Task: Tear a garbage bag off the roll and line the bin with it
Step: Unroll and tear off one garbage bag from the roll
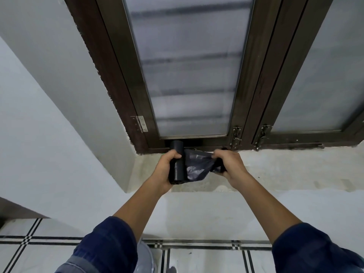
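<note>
A black roll of garbage bags (177, 166) stands upright in my left hand (165, 170), which is wrapped around its middle, above the window sill. A dark, crinkled bag (197, 164) stretches from the roll to the right. My right hand (229, 164) grips the bag's free end, bunched in the fingers. The two hands are held close together, about a hand's width apart. A pale, translucent rounded rim, possibly the bin (144, 257), shows at the bottom between my sleeves, mostly hidden by my left sleeve.
A concrete window sill (275, 170) runs under a dark-framed window (189, 75) with frosted panes and metal latches (237, 136). White walls flank the recess. White floor tiles (206, 261) with black lines lie below.
</note>
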`<state>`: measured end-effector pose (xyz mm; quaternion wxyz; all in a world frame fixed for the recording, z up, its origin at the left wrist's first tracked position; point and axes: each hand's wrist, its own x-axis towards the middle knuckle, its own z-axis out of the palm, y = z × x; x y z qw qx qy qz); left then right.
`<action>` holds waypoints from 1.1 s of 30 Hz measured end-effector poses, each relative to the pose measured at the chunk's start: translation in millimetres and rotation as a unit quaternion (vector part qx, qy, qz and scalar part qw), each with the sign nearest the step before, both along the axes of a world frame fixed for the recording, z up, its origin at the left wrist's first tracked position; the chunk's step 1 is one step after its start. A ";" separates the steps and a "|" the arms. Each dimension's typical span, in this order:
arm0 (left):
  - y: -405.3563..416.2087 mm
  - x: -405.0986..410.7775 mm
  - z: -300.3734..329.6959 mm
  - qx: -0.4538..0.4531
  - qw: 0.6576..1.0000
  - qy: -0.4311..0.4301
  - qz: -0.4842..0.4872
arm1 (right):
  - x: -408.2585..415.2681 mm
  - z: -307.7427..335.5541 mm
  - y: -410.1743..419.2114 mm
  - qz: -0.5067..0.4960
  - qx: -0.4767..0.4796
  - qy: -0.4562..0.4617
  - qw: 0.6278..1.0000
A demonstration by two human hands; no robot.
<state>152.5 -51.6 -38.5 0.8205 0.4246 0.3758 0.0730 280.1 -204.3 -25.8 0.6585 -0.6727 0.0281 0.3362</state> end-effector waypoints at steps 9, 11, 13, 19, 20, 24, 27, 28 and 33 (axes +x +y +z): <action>8.4 -7.2 -3.5 0.014 0.999 -0.004 -0.031 | -4.2 -4.6 4.5 0.127 -0.206 -0.277 0.930; 14.2 -10.5 -6.1 0.032 0.998 -0.001 -0.052 | -7.5 -3.2 10.5 0.139 -0.240 -0.292 0.915; 20.4 -13.7 -7.7 0.037 0.998 0.009 -0.056 | -8.5 -2.7 14.6 0.098 -0.229 -0.223 0.942; 43.5 -22.6 -4.0 0.002 0.999 0.009 -0.034 | -29.0 -6.3 34.1 -0.005 -0.015 -0.053 0.998; 44.7 -23.1 -2.2 -0.010 0.999 0.006 -0.037 | -32.8 -4.7 36.3 -0.003 -0.011 -0.055 0.998; 57.8 -26.0 -5.4 -0.031 0.998 -0.015 -0.047 | -44.1 -2.5 46.3 0.034 0.020 -0.035 0.999; 63.5 -29.0 -9.1 -0.021 0.998 -0.015 -0.063 | -47.3 -7.3 47.1 0.054 -0.053 -0.089 0.993; 65.4 -30.2 -10.0 -0.016 0.997 -0.015 -0.068 | -47.4 -8.8 48.0 0.037 -0.084 -0.114 0.989; 75.2 -37.7 -14.7 -0.008 0.996 0.005 -0.093 | -49.0 -14.8 49.7 -0.011 -0.143 -0.145 0.979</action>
